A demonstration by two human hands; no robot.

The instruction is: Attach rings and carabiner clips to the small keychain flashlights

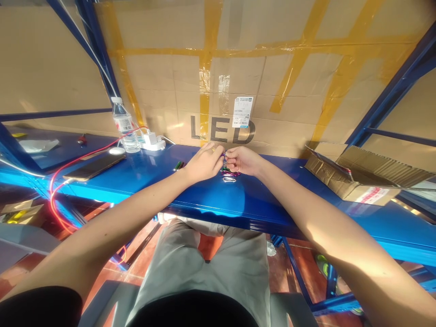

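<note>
My left hand [206, 162] and my right hand [242, 161] meet over the blue table, fingers pinched together. Between their fingertips is a small shiny purple carabiner [224, 155], mostly covered by the fingers. Just below the hands lies a silver carabiner [229, 179], close to several pink and green metallic pieces [231, 173] that look like more carabiners. Left of my left hand, a few green and dark red pieces [179, 166] lie side by side, too small to make out fully.
On the blue table [211, 200], a water bottle [125, 125], white charger [152, 141] and phone [95, 166] with a red cable stand at left. An open cardboard box [347, 175] sits at right. A large carton [163, 91] marked LED rises behind.
</note>
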